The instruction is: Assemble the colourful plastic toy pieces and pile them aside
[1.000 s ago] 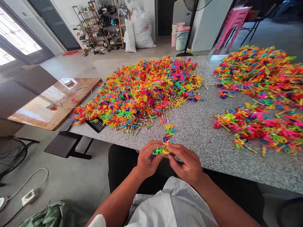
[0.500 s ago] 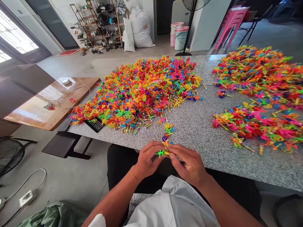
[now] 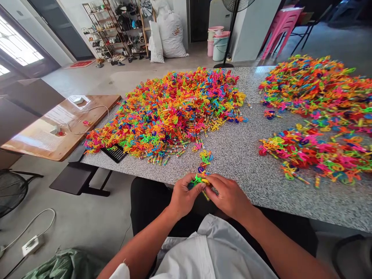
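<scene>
My left hand and my right hand meet at the table's near edge, both closed. Pinched between their fingertips is a small plastic toy with a bright green part and a yellow ring-like part. A thin yellowish tube sticks out below the fingers; whether it is joined to the toy I cannot tell. Just beyond the fingers lie a few loose coloured plastic pieces. Farther off rises a big heap of similar pieces, with many short patterned tubes along its front.
More heaps of toys cover the right side of the speckled stone table. A black slotted tray juts from under the main heap. A wooden board stands at left. Beyond are a fan, buckets and white sacks.
Both hands have turned and risen slightly, fingers now curled more under the toy. More of the green part shows, and the tube below has come into sight. The view has shifted slightly.
</scene>
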Action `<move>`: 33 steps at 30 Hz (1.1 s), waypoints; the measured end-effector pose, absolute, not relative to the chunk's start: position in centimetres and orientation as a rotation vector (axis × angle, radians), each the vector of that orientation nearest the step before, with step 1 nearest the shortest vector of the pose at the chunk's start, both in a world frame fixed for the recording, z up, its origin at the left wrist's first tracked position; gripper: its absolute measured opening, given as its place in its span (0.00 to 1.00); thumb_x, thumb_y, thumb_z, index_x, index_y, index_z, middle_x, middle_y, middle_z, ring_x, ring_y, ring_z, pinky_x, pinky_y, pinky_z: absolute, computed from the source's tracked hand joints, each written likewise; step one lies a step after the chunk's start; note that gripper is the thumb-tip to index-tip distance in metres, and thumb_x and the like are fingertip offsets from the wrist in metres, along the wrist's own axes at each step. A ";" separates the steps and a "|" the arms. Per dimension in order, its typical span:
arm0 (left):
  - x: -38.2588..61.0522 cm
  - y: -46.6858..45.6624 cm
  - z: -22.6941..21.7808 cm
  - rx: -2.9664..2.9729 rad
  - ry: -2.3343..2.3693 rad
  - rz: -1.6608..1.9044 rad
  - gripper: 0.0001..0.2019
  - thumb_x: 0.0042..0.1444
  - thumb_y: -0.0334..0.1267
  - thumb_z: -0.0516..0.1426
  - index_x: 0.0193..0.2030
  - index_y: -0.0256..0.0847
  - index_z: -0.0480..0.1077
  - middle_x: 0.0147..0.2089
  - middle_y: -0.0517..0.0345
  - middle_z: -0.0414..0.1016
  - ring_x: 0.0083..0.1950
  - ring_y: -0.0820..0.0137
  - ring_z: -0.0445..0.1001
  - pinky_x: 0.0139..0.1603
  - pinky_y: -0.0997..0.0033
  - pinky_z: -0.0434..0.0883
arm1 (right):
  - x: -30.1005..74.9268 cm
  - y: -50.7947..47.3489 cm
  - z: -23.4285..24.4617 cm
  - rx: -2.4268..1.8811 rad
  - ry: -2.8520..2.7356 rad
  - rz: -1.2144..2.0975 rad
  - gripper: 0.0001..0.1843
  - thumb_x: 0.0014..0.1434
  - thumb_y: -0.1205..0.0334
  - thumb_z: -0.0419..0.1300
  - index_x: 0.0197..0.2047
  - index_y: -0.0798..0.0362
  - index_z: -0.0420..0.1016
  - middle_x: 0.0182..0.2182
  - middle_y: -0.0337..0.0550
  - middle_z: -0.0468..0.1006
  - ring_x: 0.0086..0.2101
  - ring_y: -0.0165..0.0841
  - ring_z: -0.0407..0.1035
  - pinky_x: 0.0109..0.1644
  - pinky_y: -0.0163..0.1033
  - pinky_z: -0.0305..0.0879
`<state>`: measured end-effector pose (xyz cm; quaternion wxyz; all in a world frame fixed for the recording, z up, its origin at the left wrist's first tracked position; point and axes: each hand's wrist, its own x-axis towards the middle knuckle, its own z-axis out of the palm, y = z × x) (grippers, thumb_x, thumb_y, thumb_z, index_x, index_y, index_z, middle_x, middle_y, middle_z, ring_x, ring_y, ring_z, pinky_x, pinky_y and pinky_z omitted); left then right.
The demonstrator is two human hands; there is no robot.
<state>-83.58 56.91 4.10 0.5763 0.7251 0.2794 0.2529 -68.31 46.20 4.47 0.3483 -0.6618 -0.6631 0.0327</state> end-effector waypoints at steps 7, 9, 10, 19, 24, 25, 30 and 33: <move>-83.6 56.7 3.9 1.652 0.723 0.513 0.10 0.62 0.44 0.63 0.42 0.39 0.80 0.38 0.57 0.83 0.41 0.66 0.79 0.45 0.69 0.74 | -67.5 46.8 3.6 -1.765 -1.715 0.254 0.05 0.63 0.67 0.61 0.35 0.49 0.71 0.30 0.39 0.77 0.31 0.33 0.74 0.37 0.37 0.68; -83.4 56.9 3.7 1.722 0.691 0.526 0.09 0.63 0.41 0.63 0.44 0.40 0.80 0.40 0.55 0.83 0.43 0.65 0.79 0.48 0.68 0.75 | -67.3 46.8 3.2 -1.798 -1.747 0.235 0.05 0.63 0.68 0.61 0.35 0.49 0.70 0.30 0.38 0.77 0.31 0.34 0.73 0.36 0.37 0.67; -83.2 57.0 3.6 1.754 0.666 0.539 0.08 0.63 0.39 0.63 0.45 0.40 0.80 0.43 0.54 0.83 0.46 0.65 0.80 0.50 0.67 0.75 | -67.3 46.7 2.9 -1.813 -1.748 0.197 0.05 0.64 0.68 0.60 0.36 0.49 0.70 0.30 0.39 0.77 0.32 0.34 0.73 0.36 0.37 0.67; -82.3 57.5 2.9 1.833 0.623 0.654 0.11 0.60 0.29 0.60 0.46 0.41 0.82 0.49 0.50 0.81 0.55 0.64 0.78 0.61 0.61 0.73 | -67.6 46.7 0.7 -1.765 -1.703 -0.128 0.08 0.68 0.71 0.55 0.46 0.51 0.71 0.39 0.46 0.78 0.39 0.38 0.76 0.43 0.42 0.73; -81.9 58.0 3.9 1.866 0.746 0.592 0.08 0.58 0.29 0.62 0.40 0.43 0.83 0.45 0.53 0.82 0.50 0.66 0.80 0.58 0.62 0.75 | -67.4 47.1 0.7 -1.707 -1.698 -0.175 0.10 0.69 0.72 0.53 0.49 0.52 0.70 0.40 0.48 0.78 0.42 0.39 0.75 0.46 0.43 0.75; -81.8 58.1 4.0 1.846 0.768 0.577 0.08 0.58 0.29 0.62 0.40 0.43 0.83 0.45 0.53 0.82 0.49 0.66 0.80 0.55 0.64 0.76 | -67.4 47.2 0.7 -1.697 -1.691 -0.187 0.09 0.69 0.72 0.53 0.49 0.52 0.70 0.41 0.49 0.78 0.42 0.39 0.75 0.47 0.43 0.75; -80.9 58.6 4.9 1.858 0.825 0.568 0.06 0.56 0.29 0.63 0.36 0.41 0.82 0.44 0.54 0.83 0.46 0.67 0.81 0.52 0.65 0.77 | -67.4 47.8 1.0 -1.700 -1.691 -0.242 0.08 0.70 0.71 0.53 0.48 0.52 0.70 0.39 0.49 0.78 0.42 0.41 0.74 0.46 0.45 0.73; -80.5 58.7 5.2 1.917 0.859 0.574 0.07 0.54 0.26 0.62 0.34 0.41 0.81 0.42 0.55 0.83 0.45 0.67 0.81 0.54 0.64 0.76 | -67.3 48.1 1.1 -1.736 -1.726 -0.272 0.08 0.70 0.71 0.52 0.45 0.51 0.71 0.38 0.49 0.78 0.42 0.42 0.73 0.47 0.46 0.71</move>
